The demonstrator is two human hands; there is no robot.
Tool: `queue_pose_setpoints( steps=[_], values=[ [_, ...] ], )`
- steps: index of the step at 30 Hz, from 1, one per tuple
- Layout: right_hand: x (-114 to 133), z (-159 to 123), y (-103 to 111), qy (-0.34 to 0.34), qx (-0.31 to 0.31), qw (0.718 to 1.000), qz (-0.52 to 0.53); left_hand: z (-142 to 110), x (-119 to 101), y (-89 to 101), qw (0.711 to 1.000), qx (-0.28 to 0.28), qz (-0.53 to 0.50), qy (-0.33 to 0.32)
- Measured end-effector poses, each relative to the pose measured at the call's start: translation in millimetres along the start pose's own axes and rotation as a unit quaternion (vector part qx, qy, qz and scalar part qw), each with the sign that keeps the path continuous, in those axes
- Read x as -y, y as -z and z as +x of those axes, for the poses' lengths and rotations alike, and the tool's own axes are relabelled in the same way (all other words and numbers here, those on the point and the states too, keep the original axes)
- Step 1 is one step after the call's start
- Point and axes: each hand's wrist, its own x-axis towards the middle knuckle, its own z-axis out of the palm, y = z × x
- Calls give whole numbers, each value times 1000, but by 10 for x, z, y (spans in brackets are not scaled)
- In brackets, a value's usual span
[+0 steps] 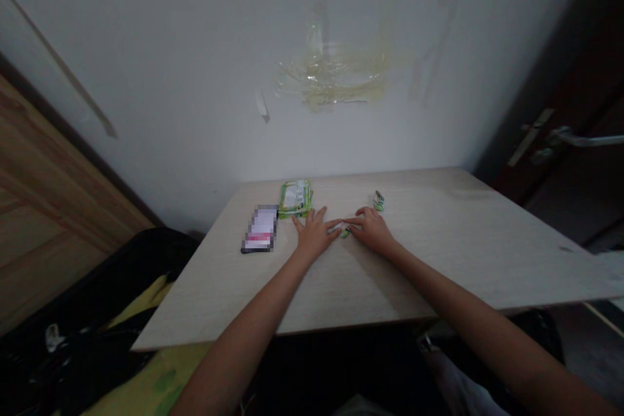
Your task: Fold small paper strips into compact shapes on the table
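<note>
A small folded green-and-white wrapper point(345, 233) lies low on the table between my hands, mostly covered by fingers. My left hand point(314, 234) has its thumb and index finger at the wrapper's left side, while the other fingers spread toward the back. From the right, my right hand point(373, 230) brings its thumb and index finger to the same wrapper. The two index fingertips almost meet above it. Just behind my right hand sits a crumpled green-and-white wrapper point(379, 200). A stack of flat green packets point(295, 197) lies behind my left hand.
Left of the packets, a phone point(261, 229) with a blurred screen lies on the pale wooden table point(468, 240). The table's back edge meets a white wall point(205, 78) with yellowed tape point(341, 81). A door handle point(585, 140) is at the right; dark bags point(131, 266) stand left.
</note>
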Motion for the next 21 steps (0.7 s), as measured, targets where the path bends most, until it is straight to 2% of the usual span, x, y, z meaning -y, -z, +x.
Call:
queue_pose_setpoints(
  steps=[5,15,21],
  values=[
    [-11,17,-15,-9,-10,1000,15,-17,-19,26,999,-29,28,-32],
    [-56,26,-7,-2,-29,999,31,-22,-34,77,1000,-16,11,-24],
    [-78,-10,-2,14,-35,999,24,-26,1,22,1000,-3,15,-23]
  ],
)
